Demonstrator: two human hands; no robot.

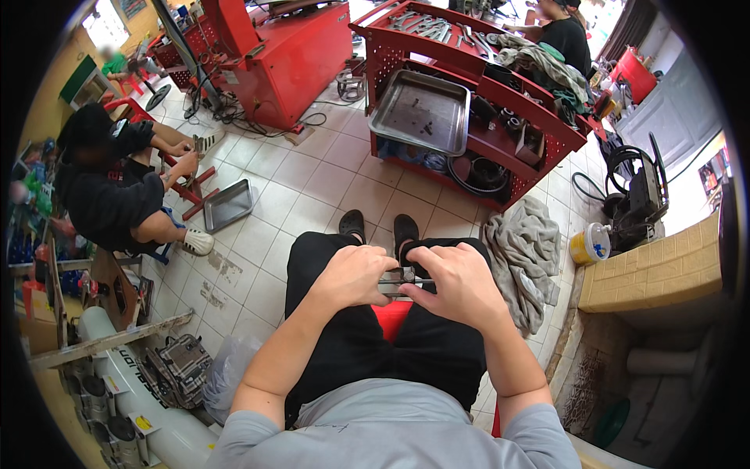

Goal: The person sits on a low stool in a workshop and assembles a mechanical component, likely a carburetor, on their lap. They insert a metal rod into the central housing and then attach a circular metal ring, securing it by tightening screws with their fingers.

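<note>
1. A small metal part (401, 276) is held up above the person's lap, midway between the knees; the hands cover its ends, so its full shape is hard to make out.
2. The left hand (351, 277) grasps its left side between thumb and fingers; the right hand (459, 283) grips the right side likewise. Some fingertips are hidden behind the part.
3. Below it, a red seat (389, 319) shows between the thighs, mostly covered.
4. Far ahead, a metal tray (449, 117) juts from the red cart (551, 164); small dark bits lie in it, too small to name. Wrenches (430, 27) fill the cart's top. A round tub (473, 185) sits on its lowest shelf, its dark contents unclear.
5. To the right, beyond a crumpled cloth (523, 262), a yellow bucket (580, 247) shows something blue and yellow at its top.
6. Far left, a gray tray (228, 206) rests on the floor beside a seated co-worker (105, 187), whose hands hold something indistinct.
7. Near left, a clear plastic bag (233, 367) is partly hidden by the left arm; its contents cannot be told.
</note>
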